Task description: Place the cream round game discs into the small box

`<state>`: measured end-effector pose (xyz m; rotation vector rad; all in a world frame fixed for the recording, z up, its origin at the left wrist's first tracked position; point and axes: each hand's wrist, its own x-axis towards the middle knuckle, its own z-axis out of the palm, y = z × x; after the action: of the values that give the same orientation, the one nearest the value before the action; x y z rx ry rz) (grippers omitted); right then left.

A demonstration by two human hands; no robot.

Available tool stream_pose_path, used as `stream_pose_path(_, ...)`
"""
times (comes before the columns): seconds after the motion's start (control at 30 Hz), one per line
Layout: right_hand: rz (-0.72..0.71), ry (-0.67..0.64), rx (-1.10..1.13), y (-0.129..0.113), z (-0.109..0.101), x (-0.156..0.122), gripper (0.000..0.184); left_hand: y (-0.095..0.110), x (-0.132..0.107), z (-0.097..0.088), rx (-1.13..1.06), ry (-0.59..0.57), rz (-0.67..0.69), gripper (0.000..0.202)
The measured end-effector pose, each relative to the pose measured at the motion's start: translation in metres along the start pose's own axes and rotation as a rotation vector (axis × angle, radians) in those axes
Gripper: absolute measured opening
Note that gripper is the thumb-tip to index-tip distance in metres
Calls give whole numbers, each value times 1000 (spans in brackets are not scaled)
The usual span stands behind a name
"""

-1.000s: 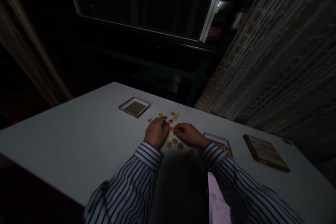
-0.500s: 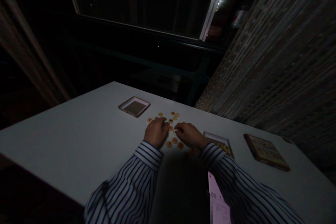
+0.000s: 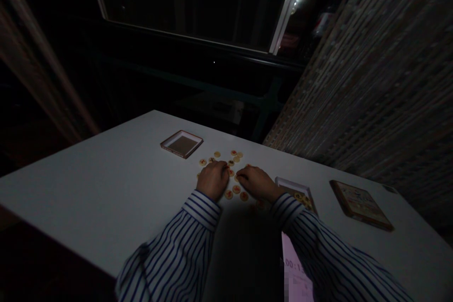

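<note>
Watching from my end through the head cam, and it's pretty dark in there. The round pieces [image 3: 236, 189] are scattered on the white counter [image 3: 106, 165], right around the hands. My left hand [image 3: 213, 179] is palm down with its fingers curled over the left side of the spread; I can't tell if it's gripping anything under there. My right hand [image 3: 258, 181] comes in from the other side, fingers bent and tips close together at the edge of a pale piece [image 3: 236, 178]. Can't tell if that's a real pinch or just a touch, too dim and too small.

The hands sit near each other with a narrow gap, and a red-marked piece [image 3: 231, 173] shows in it. On the camera side of that gap there are 3 more with red marks, bunched close. Past the fingertips there's a loose cluster, and another few lie just beyond the left hand.

Off to the left and farther back is a shallow open tray [image 3: 181, 144]. By the right wrist there's a second tray [image 3: 294, 184] with some pieces in it, partly behind my striped sleeve [image 3: 300, 222]. Farther right is a flat box [image 3: 361, 204] with a picture on top. A phone [image 3: 297, 271] glows pink below the right forearm.
</note>
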<state>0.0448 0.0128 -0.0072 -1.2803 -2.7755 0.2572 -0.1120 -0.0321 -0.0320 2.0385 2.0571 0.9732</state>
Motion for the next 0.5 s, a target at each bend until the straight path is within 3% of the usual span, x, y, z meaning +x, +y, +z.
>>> stream_pose_path(0.23,76,108,-2,19,-11,4,24,0,-1,2,2,26,11,26)
stream_pose_path(0.5,63,22,-150,30,-18,6,26,2,-1,0,18,1,11,25)
